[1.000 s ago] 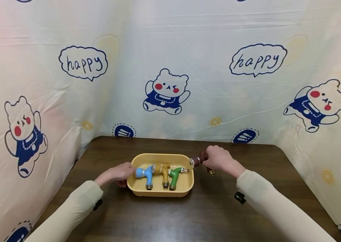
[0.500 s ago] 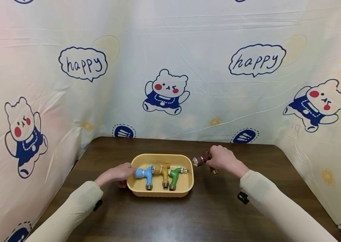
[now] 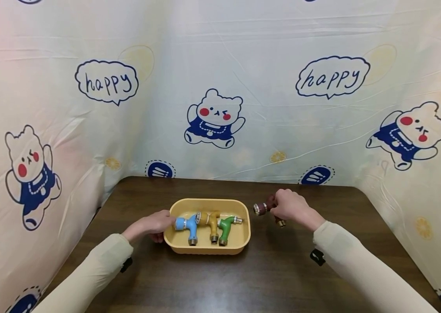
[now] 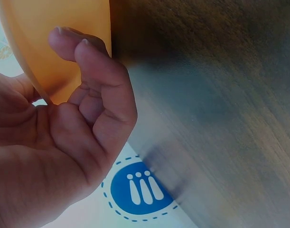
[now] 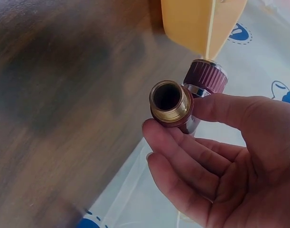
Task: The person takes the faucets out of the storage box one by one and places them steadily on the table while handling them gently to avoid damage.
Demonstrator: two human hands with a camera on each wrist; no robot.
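My right hand point(image 3: 291, 205) pinches a dark maroon tap point(image 3: 260, 209) beside the right end of a yellow tray point(image 3: 208, 251). In the right wrist view the tap's brass threaded end point(image 5: 171, 102) faces the camera, with thumb and fingers around its body. My left hand point(image 3: 154, 224) grips the tray's left rim, thumb inside and fingers curled under the outer wall, as the left wrist view shows. Inside the tray lie a blue tap point(image 3: 192, 229), a mustard yellow tap point(image 3: 213, 227) and a green tap point(image 3: 226, 229), side by side with their threaded ends toward me.
The tray stands on a dark brown wooden table point(image 3: 220, 282). Pale curtains point(image 3: 267, 130) printed with bears and the word "happy" hang behind the table and along both sides.
My right hand has moved a little to the right with the maroon tap, away from the tray's right end. The left hand, the tray and the taps in it have stayed put.
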